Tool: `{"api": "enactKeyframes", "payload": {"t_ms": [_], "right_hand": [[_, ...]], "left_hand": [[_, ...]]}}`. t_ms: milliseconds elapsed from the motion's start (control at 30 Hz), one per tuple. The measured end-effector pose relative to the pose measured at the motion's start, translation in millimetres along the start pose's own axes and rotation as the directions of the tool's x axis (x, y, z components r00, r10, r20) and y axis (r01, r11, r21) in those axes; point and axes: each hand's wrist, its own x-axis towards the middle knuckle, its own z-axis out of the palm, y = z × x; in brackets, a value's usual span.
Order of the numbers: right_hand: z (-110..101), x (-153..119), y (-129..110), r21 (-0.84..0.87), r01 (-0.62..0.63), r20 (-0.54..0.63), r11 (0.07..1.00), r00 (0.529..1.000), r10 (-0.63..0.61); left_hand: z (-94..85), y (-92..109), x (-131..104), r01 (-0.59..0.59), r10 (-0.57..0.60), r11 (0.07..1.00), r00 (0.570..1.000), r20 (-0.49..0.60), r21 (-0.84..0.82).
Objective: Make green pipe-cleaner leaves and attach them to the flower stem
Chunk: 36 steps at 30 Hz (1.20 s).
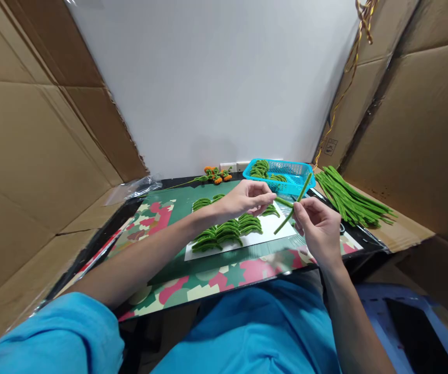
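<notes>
My left hand [247, 197] pinches one end of a short green pipe cleaner [284, 202] above the white sheet [249, 240]. The fingers of my right hand [318, 223] are closed where this piece meets a second green pipe cleaner [305, 185], which slants across it; how they join is hidden by the fingertips. Beneath my hands, curved green pipe cleaner pieces [228, 230] lie in grouped rows on the sheet. A dark tool, partly hidden by my right hand, shows a loop handle [342, 228] beside it.
A blue basket [296, 183] with green pieces stands at the back. To its right lies a bundle of long green pipe cleaners [352, 200]. An orange-and-green pipe cleaner flower stem [218, 175] rests behind the green mat [181, 187]. Cardboard walls [25, 156] flank the table.
</notes>
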Motion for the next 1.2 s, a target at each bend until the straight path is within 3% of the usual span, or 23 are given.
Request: {"api": "enactKeyframes", "payload": {"t_ms": [167,300,367,433,500,600,667,867,1200], "right_hand": [[4.2,-8.9,2.8,0.041,-0.077,0.041,0.996,0.996,0.075],[6.2,-12.8,8.0,0.239,-0.264,0.181,0.934,0.957,0.225],[7.5,-13.8,9.1,0.328,-0.325,0.197,0.887,0.942,0.272],[9.9,-14.3,8.9,0.389,-0.301,0.108,0.871,0.954,0.281],[13.2,-14.9,8.3,0.441,-0.209,-0.07,0.873,0.961,0.266],[17.4,-16.0,7.8,0.547,-0.077,-0.299,0.834,0.912,0.28],[19.2,-17.2,7.3,0.615,-0.05,-0.325,0.787,0.894,0.31],[26.6,-23.0,2.0,0.641,-0.132,-0.183,0.756,0.931,0.317],[36.2,-17.2,-3.8,0.304,-0.206,0.06,0.93,0.978,0.198]], "left_hand": [[-0.1,-0.9,-1.6,-0.071,0.071,0.997,0.997,-0.019,0.027],[-2.4,3.0,-4.1,-0.098,0.093,0.989,0.995,0.044,0.113],[-3.6,3.7,-3.7,-0.085,0.079,0.989,0.995,0.058,0.119],[-3.4,2.3,-2.4,-0.051,0.048,0.994,0.998,0.039,0.099],[-1.3,-0.4,-1.5,-0.001,-0.002,0.997,0.999,0.042,0.073],[6.0,-3.9,-2.7,0.041,-0.049,0.997,0.99,0.134,0.061],[12.3,-4.1,-5.1,0.006,-0.016,0.997,0.992,0.127,0.079],[19.3,1.7,-8.5,-0.11,0.118,0.991,0.986,-0.116,0.071],[18.0,15.2,-2.2,-0.153,0.158,0.987,0.924,-0.349,0.042]]}}
